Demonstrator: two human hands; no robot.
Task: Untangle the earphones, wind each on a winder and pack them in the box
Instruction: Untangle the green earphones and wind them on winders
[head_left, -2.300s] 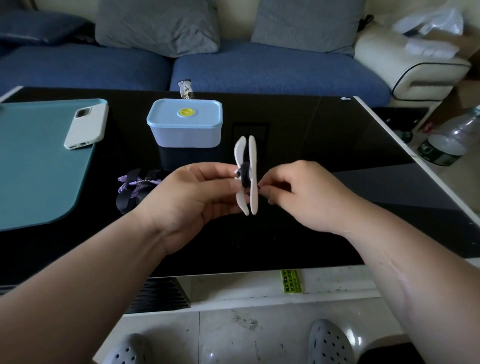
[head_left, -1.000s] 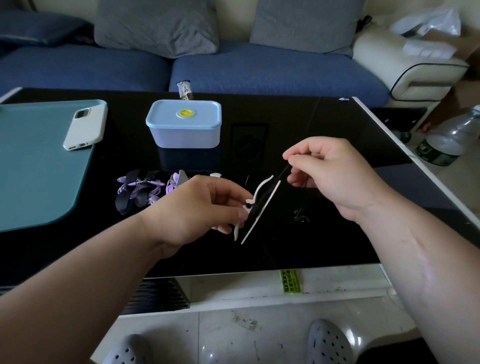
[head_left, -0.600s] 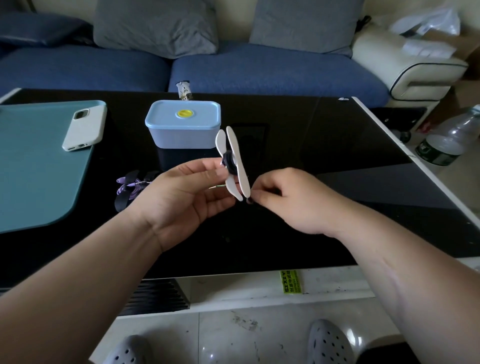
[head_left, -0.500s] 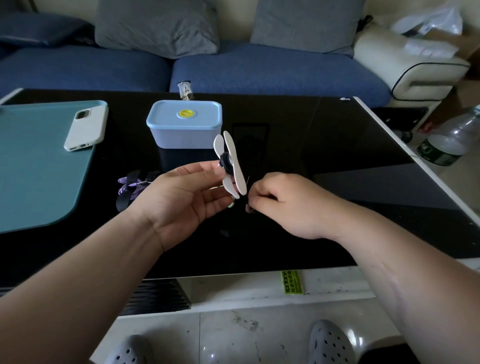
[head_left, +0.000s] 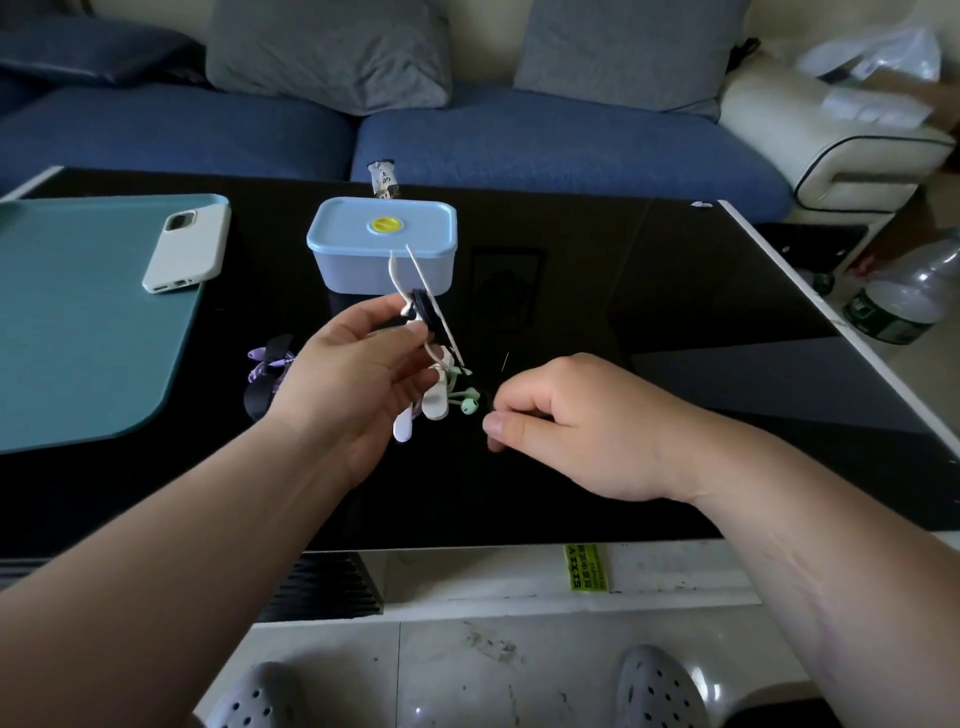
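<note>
The left hand (head_left: 358, 374) grasps a white winder (head_left: 395, 273) above the black counter (head_left: 649, 312), before the box (head_left: 382, 260) (lid on). Its long axis slants, top end toward the box. The right hand (head_left: 571, 421) pinches the black earphone cable (head_left: 423, 309).

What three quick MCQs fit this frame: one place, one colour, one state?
1. The phone lies: A on the teal mat; B on the floor; C on the sofa.
2. The disc on the box lid is: A red; B yellow; C green.
3. The left hand: A lies flat; B grips the white winder; C holds the phone.
Key: 1A, it rests at the mat's edge; 2B, yellow against the blue lid; 3B, it curls round the winder, black cable wound on it.
</note>
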